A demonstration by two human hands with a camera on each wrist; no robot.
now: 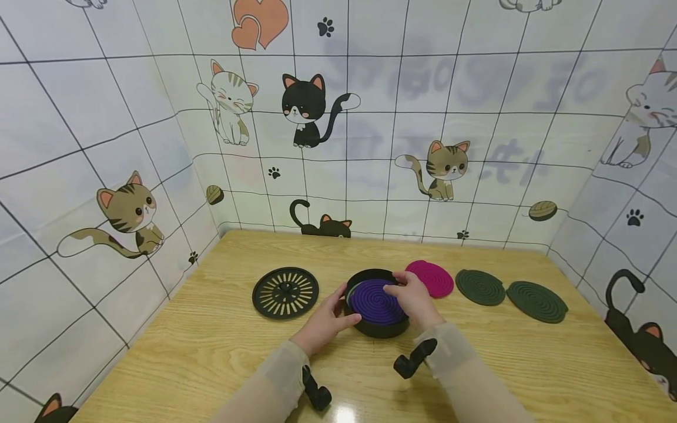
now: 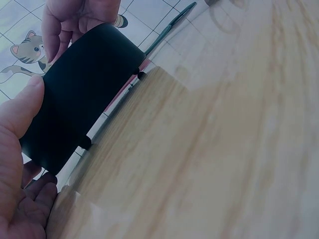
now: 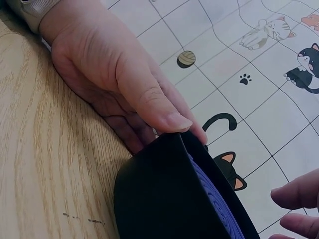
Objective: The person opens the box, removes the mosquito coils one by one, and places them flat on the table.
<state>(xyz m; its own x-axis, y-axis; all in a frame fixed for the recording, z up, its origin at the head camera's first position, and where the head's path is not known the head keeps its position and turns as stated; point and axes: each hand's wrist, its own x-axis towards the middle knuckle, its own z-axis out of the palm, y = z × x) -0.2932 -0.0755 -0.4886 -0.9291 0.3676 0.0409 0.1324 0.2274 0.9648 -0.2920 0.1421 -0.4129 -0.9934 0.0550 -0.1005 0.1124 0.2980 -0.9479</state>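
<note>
Nearest, the left hand is gripping the side of a round black dish, fingers closing on its wall; the right hand is pinching its opposite rim. A purple coil is lying inside, so the step seems to be seating it. The next move is probably calling for levelling the coil, then loosening both holds evenly. The dish is hiding several fingertips, and whether its feet are touching the table is proving hard to tell. A slotted black lid is resting leftward; a pink coil, partly covered, and two green coils are lying rightward.
</note>
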